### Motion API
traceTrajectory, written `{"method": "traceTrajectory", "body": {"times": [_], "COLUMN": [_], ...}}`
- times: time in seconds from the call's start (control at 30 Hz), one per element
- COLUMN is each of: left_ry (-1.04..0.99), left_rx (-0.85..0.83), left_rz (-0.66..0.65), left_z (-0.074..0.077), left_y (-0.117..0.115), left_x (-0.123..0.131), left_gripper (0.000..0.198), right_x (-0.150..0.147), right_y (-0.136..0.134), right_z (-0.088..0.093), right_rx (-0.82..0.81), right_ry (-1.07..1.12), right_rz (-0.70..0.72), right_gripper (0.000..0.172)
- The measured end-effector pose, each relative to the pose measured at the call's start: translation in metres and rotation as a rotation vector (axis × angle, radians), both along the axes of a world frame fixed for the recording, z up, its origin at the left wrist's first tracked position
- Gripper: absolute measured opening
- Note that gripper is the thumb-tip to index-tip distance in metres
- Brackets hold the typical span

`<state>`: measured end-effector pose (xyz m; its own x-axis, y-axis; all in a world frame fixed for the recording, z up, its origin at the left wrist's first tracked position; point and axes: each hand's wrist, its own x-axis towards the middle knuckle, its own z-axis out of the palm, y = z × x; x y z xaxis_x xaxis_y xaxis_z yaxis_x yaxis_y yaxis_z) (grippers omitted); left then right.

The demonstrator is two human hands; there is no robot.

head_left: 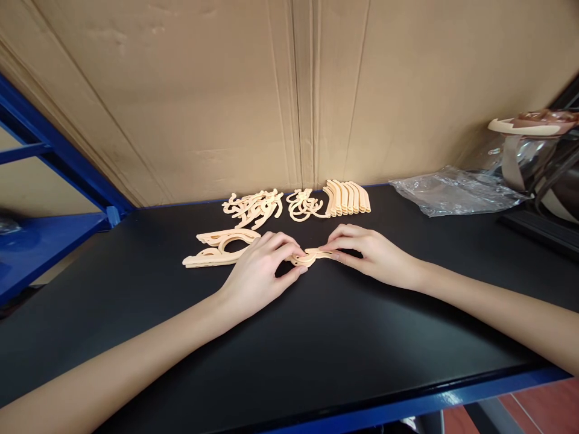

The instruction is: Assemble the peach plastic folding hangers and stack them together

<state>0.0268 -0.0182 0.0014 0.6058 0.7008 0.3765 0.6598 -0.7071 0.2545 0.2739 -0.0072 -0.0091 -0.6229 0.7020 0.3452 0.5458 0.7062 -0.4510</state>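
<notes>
My left hand is closed, thumb and fingers pinching the rounded end of a beige plastic hanger piece. From the other side, my right hand grips a narrow part that meets this piece. Fingertips cover much of the join, so I cannot tell how the parts fit together. Left of my left hand lie folded beige hangers, partly hidden behind it. Farther back are a loose heap of slim curved pieces, several hooks and a neat row of bent hanger arms.
A black tabletop with a blue edge carries everything. Brown cardboard stands along the back. At the right lie a clear plastic bag and a brown-and-beige object. A blue metal frame rises at the left.
</notes>
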Motion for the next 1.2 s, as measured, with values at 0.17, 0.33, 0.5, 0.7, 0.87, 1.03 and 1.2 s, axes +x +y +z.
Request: {"method": "traceTrajectory", "body": {"times": [0.17,0.33,0.5,0.7,0.87,1.03,1.2], "left_ry": [-0.007,-0.01,-0.019,-0.017,-0.064,0.013,0.18], "left_rx": [0.008,0.013,0.025,0.028,-0.035,0.033,0.185], "left_rz": [0.0,0.007,0.006,0.004,0.045,0.047,0.025], "left_z": [-0.001,-0.002,-0.002,-0.003,0.0,0.012,0.018], "left_y": [0.001,0.0,0.0,0.0,0.001,0.018,0.058], "left_x": [0.0,0.001,0.001,0.001,0.0,0.009,0.037], "left_gripper": [0.01,0.01,0.01,0.01,0.017,0.018,0.019], "right_x": [0.0,-0.001,0.0,-0.001,0.0,-0.001,0.0], "right_y": [0.0,0.0,0.001,0.001,-0.002,-0.002,-0.001], "right_z": [0.0,0.0,-0.001,-0.003,-0.001,0.0,0.001], "right_rx": [0.014,0.021,0.013,-0.01,-0.029,-0.022,-0.006], "right_ry": [-0.004,0.011,0.017,0.05,0.049,0.057,0.049], "right_rz": [0.002,0.015,0.022,0.006,-0.014,-0.007,-0.018], "right_gripper": [0.029,0.028,0.027,0.028,0.028,0.026,0.026]}}
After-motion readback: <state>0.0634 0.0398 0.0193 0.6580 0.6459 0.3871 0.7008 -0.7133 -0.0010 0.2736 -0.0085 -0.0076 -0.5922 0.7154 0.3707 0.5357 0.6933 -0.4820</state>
